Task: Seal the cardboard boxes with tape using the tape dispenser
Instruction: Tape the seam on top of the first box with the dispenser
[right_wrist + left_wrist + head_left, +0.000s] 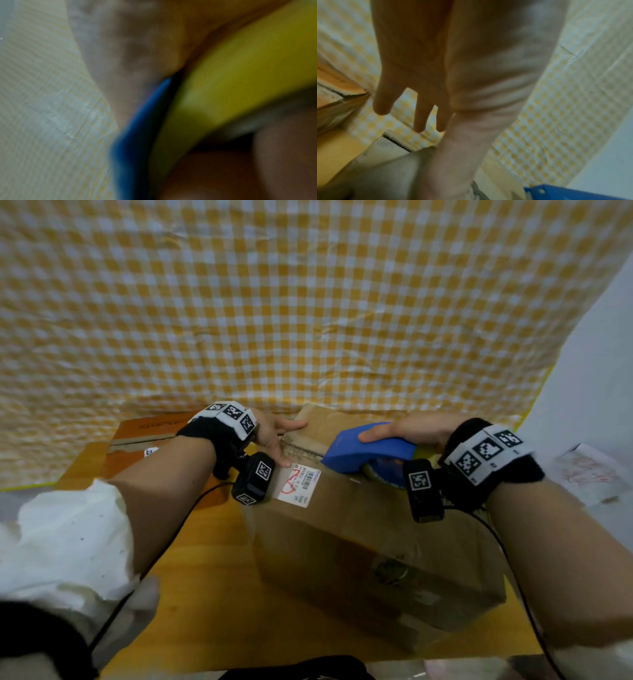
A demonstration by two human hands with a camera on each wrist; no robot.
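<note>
Cardboard is the main material in view: a brown cardboard box [359, 529] is stood on the yellow-orange surface [205, 577], with a white shipping label [299, 484] stuck near its top edge. A blue tape dispenser [368, 448] is held on the box top by the right hand [411, 429], the grip being clamped around its body with a finger laid along the blue cover; in the right wrist view only blurred blue and yellow plastic is seen against the palm, so the finger positions underneath cannot be told. The dispenser is placed at the flap seam, presumably so that tape can be drawn along it. The left hand [274, 433] is laid flat on the box top just beside the dispenser, fingers straight and apart, nothing being gripped; the flaps are judged to be pressed down and the box steadied by it. Whether tape is already stuck to the seam cannot be told. A second, orange-brown box [150, 440] is set behind the left forearm, apparently awaiting its turn. A yellow-and-white checked cloth [308, 302] is hung behind the work area.
</note>
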